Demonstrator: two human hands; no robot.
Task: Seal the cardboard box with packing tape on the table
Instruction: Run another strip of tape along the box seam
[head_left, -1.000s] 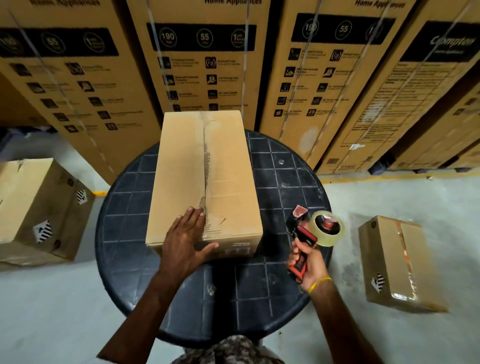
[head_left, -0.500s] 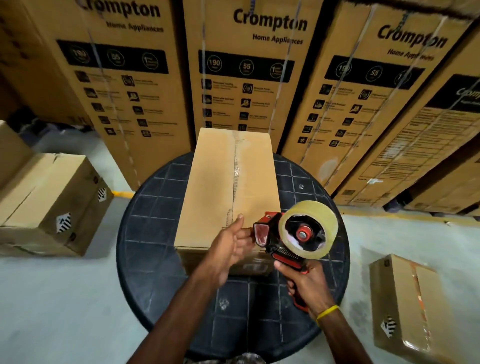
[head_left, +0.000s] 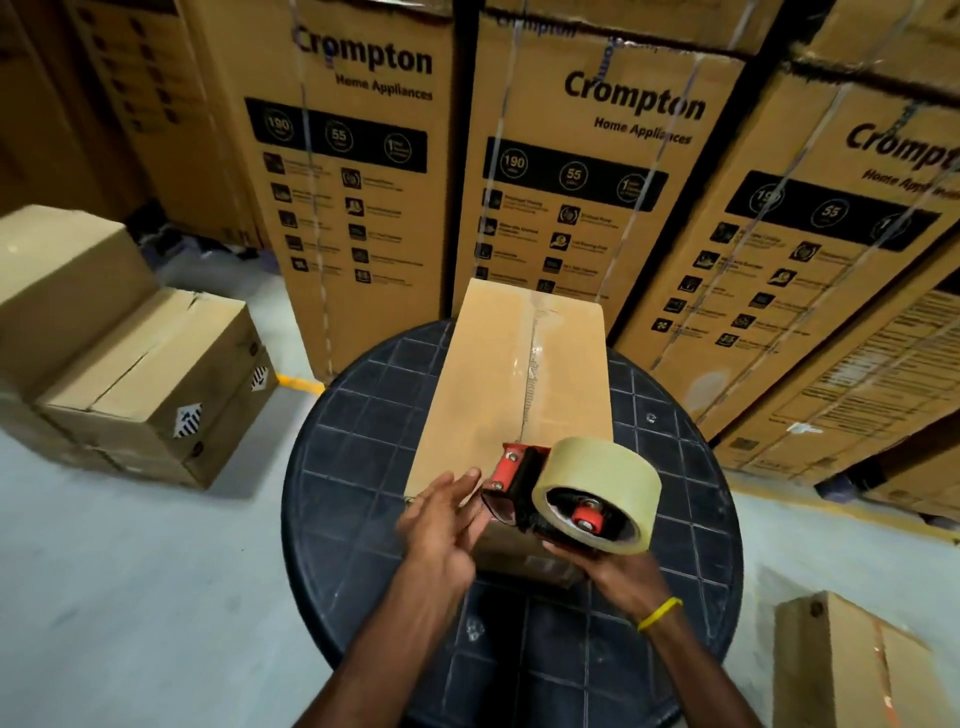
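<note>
While my right hand (head_left: 621, 574) grips the tape dispenser (head_left: 569, 496) over the cardboard box (head_left: 511, 384) on the tabletop (head_left: 363, 467), my left hand (head_left: 441, 525) hovers with fingers (head_left: 457, 483) spread loose, grasping nothing.

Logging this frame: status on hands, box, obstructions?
Right hand gripping red tape dispenser at near end of brown cardboard box. Left hand open beside it. Seam path clear.

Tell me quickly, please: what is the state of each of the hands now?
Left hand: open, fingers spread beside the tape dispenser, holding nothing.
Right hand: closed on the tape dispenser.
</note>
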